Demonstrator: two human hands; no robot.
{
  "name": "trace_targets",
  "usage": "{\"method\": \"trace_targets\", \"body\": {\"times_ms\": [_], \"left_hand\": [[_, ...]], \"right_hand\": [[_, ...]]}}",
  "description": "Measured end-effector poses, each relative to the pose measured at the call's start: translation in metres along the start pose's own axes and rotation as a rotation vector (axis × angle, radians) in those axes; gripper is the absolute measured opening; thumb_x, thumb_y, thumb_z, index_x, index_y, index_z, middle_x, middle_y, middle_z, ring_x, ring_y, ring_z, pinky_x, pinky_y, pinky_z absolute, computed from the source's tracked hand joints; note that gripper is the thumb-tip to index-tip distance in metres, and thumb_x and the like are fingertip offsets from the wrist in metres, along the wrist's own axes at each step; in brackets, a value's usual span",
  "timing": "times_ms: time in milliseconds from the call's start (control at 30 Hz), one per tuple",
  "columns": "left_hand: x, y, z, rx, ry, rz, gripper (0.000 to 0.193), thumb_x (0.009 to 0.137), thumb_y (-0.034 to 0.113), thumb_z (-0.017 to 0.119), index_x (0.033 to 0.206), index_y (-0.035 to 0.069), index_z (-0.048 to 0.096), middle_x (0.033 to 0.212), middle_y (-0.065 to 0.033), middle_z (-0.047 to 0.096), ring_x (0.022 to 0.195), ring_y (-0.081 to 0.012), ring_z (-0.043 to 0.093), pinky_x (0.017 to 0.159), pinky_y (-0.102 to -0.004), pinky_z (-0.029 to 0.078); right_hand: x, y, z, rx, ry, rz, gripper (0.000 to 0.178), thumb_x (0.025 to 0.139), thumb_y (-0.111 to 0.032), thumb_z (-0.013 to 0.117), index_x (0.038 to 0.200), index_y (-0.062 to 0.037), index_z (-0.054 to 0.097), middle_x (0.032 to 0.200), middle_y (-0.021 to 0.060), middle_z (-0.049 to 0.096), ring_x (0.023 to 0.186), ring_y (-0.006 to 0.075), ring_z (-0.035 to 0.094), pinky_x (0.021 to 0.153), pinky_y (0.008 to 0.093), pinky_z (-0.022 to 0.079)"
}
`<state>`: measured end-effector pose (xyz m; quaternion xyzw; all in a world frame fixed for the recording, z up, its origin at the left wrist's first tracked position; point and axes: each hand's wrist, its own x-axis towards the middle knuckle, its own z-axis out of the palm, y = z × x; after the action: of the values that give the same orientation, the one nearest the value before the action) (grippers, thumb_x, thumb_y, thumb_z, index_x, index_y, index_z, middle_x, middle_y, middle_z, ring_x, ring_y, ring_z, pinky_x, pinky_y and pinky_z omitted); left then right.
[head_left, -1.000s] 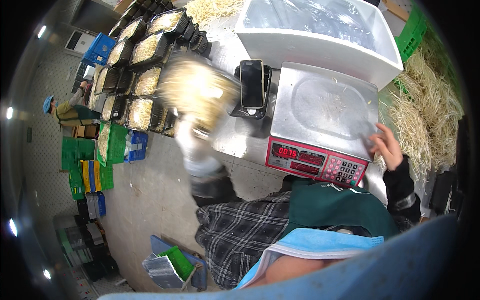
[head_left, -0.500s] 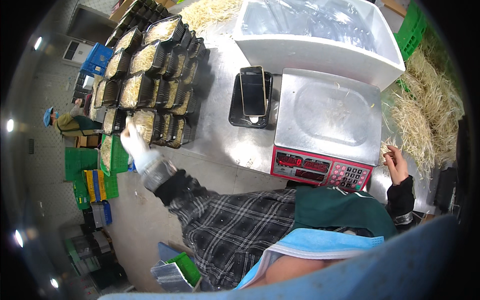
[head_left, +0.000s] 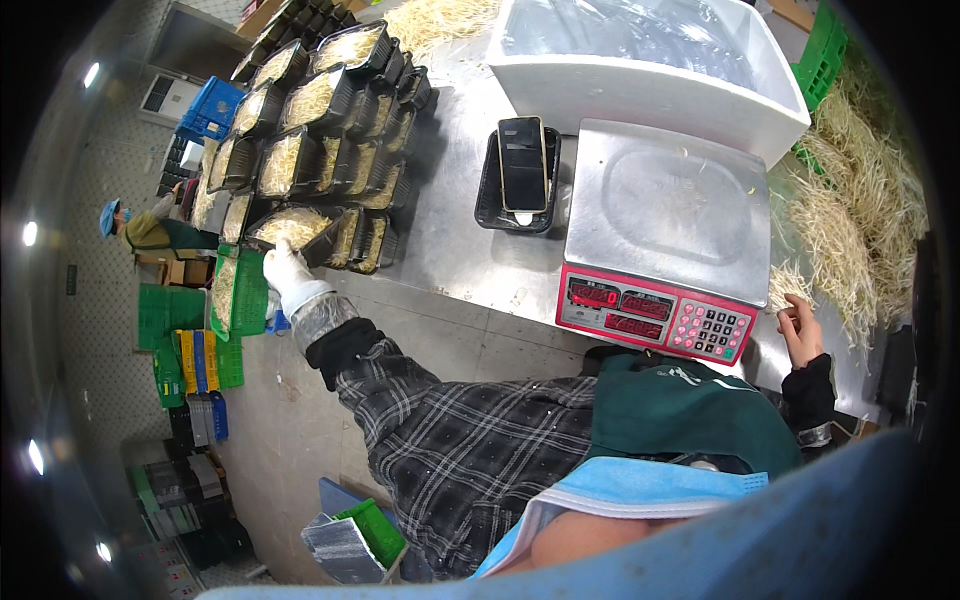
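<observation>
My left hand (head_left: 289, 270), in a white glove, is at the near end of the stacked trays. Its fingers close on the near rim of a black plastic tray of bean sprouts (head_left: 290, 224), which sits slightly askew on the stack; the fingertips are partly hidden. More sprout-filled black trays (head_left: 312, 98) stand in stacked rows beyond. My bare right hand (head_left: 800, 330) rests by the scale's right side, fingers loosely bent and apart, near loose bean sprouts (head_left: 790, 287). Between my hands stands a red-framed digital scale (head_left: 668, 215) with its metal plate bare.
A phone (head_left: 524, 165) lies on a black tray (head_left: 488, 200) left of the scale. Behind is a white foam box (head_left: 640, 95) lined with clear plastic. A large sprout heap (head_left: 850, 200) fills the right. Green crates (head_left: 172, 315) and a co-worker (head_left: 150, 228) are far left.
The sprout tray at my left hand has turned and shifted slightly left, with my fingers now at its near rim. My right hand stays beside the scale. The whole view has shifted a little.
</observation>
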<state>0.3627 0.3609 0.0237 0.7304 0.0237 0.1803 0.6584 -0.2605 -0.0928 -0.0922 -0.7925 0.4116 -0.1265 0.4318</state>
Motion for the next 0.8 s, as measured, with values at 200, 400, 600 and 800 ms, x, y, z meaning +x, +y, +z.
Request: {"method": "trace_targets", "body": {"times_ms": [200,400,600,800], "left_hand": [[0.013,-0.023,-0.007,-0.355,-0.065,-0.382,0.022,0.079,0.025,0.059,0.068,0.011,0.046,0.046,0.0030,0.035,0.037,-0.0094,0.034,0.038,-0.0240,0.031],[-0.043,-0.020,0.032,-0.298,-0.150,-0.344,0.019,0.081,0.022,0.056,0.088,0.005,0.052,0.058,0.0006,0.045,0.046,-0.0116,0.041,0.046,-0.0245,0.037],[-0.173,0.023,0.053,0.044,-0.410,-0.143,0.013,0.082,0.016,0.053,0.088,0.004,0.053,0.058,0.0016,0.043,0.048,-0.0100,0.041,0.047,-0.0220,0.036],[-0.298,0.024,0.118,-0.021,-0.449,0.202,0.015,0.082,0.014,0.052,0.092,0.003,0.054,0.059,0.0016,0.042,0.049,-0.0075,0.039,0.045,-0.0193,0.032]], "right_hand": [[-0.013,0.001,0.011,-0.046,0.021,-0.014,0.032,0.082,-0.011,0.054,0.113,-0.0030,0.046,0.077,0.0061,0.056,0.063,0.0112,0.051,0.059,0.0247,0.043],[-0.023,0.027,-0.007,-0.148,0.107,0.009,0.032,0.082,-0.012,0.056,0.111,-0.0020,0.049,0.073,0.0073,0.054,0.062,0.0134,0.051,0.059,0.0259,0.043],[-0.025,0.032,-0.062,-0.383,0.431,-0.080,0.024,0.083,-0.026,0.054,0.095,-0.0057,0.058,0.086,0.0129,0.060,0.079,0.0284,0.058,0.069,0.0347,0.045],[-0.077,0.151,-0.254,-1.068,1.166,0.527,0.038,0.080,-0.031,0.054,0.112,-0.0107,0.049,0.107,0.0091,0.054,0.100,0.0283,0.049,0.084,0.0416,0.038]]}}
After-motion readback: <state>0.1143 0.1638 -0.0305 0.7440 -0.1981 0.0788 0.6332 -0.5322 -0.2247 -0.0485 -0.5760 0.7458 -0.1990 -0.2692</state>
